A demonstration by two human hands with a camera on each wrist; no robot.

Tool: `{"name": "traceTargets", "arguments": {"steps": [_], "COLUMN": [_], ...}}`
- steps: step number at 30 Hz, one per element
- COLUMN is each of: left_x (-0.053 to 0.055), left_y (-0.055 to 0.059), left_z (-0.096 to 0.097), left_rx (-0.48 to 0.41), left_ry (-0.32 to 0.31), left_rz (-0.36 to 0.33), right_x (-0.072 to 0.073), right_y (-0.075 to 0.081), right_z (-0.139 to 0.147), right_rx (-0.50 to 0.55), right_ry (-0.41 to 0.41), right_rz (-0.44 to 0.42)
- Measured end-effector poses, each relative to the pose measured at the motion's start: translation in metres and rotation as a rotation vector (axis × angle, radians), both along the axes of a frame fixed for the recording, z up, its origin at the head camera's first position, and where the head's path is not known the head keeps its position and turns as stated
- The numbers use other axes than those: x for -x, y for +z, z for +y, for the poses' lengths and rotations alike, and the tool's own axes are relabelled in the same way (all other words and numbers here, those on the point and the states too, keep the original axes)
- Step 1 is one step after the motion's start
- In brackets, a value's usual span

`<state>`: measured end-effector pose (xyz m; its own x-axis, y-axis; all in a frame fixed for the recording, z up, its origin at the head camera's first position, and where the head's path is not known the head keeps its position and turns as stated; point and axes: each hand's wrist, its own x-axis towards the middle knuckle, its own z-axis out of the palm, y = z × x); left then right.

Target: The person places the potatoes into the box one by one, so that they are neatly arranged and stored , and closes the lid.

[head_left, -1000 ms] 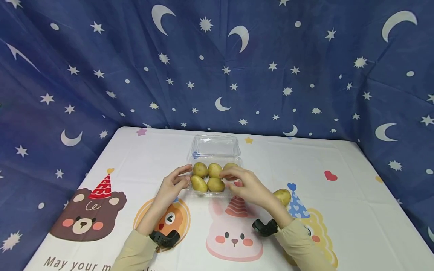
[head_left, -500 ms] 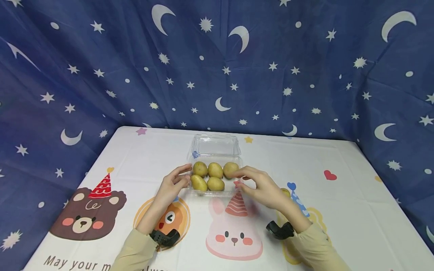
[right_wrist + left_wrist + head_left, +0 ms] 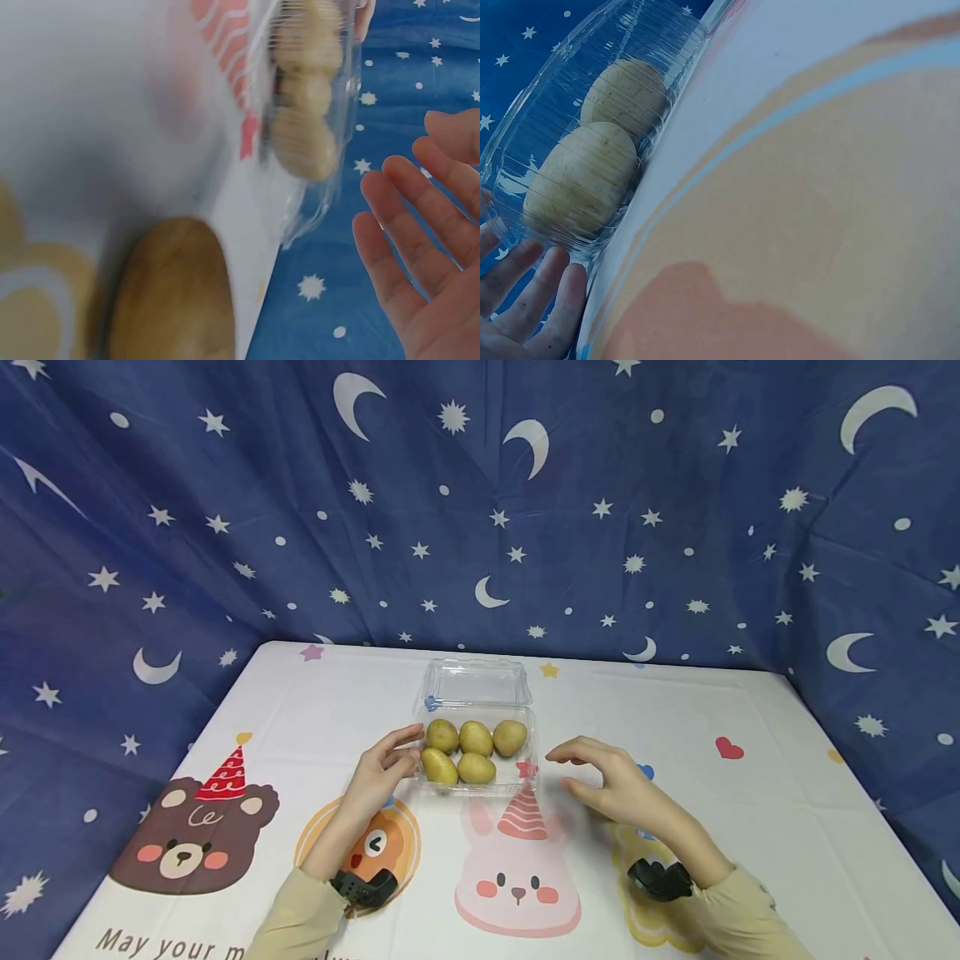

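A clear plastic clamshell box (image 3: 480, 790) stands on the table with its lid (image 3: 480, 683) folded back. Inside it sit several potatoes (image 3: 510, 738), three in the far row and two in the near row; the near right spot has none. My left hand (image 3: 384, 770) rests at the box's left end, its fingertips (image 3: 553, 259) against the plastic and its fingers relaxed. To the right of the box, my right hand (image 3: 618, 785) hovers with loosely bent fingers and nothing in them. A loose potato (image 3: 176, 292) lies near it, hidden in the head view.
A white cloth with cartoon animals covers the table (image 3: 810, 827). A blue star-and-moon curtain (image 3: 600, 510) hangs behind it and at both sides. Dark wrist cameras (image 3: 660, 878) are strapped to both wrists.
My right hand has let go of a potato in the box's far right spot and moved right, away from the box. The left hand has stayed at the box's left end.
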<state>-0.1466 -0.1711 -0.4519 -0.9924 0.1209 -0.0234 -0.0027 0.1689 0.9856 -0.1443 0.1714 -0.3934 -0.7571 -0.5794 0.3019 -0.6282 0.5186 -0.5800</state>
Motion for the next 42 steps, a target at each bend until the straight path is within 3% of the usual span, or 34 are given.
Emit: {"name": "traceTargets", "arguments": {"steps": [9, 17, 27, 35, 42], "left_x": [0.0, 0.001, 0.0, 0.001, 0.0], "left_y": [0.0, 0.0, 0.0, -0.001, -0.001], "left_z": [0.0, 0.0, 0.0, 0.0, 0.0], "left_rx": [-0.001, -0.007, 0.0, 0.001, 0.002], "left_ry": [0.003, 0.003, 0.001, 0.002, 0.006], "left_rz": [-0.001, -0.006, -0.004, -0.004, -0.003], "right_x": [-0.007, -0.008, -0.008, -0.007, -0.008], "right_y": [-0.01, -0.017, -0.027, -0.034, -0.036], "right_z": [0.024, 0.04, 0.056, 0.064, 0.067], "right_rx": [0.016, -0.022, -0.093, -0.121, -0.165], "right_ry": [-0.026, -0.041, -0.056, -0.052, -0.08], "right_rz": [-0.179, -0.159, -0.059, -0.067, -0.128]}}
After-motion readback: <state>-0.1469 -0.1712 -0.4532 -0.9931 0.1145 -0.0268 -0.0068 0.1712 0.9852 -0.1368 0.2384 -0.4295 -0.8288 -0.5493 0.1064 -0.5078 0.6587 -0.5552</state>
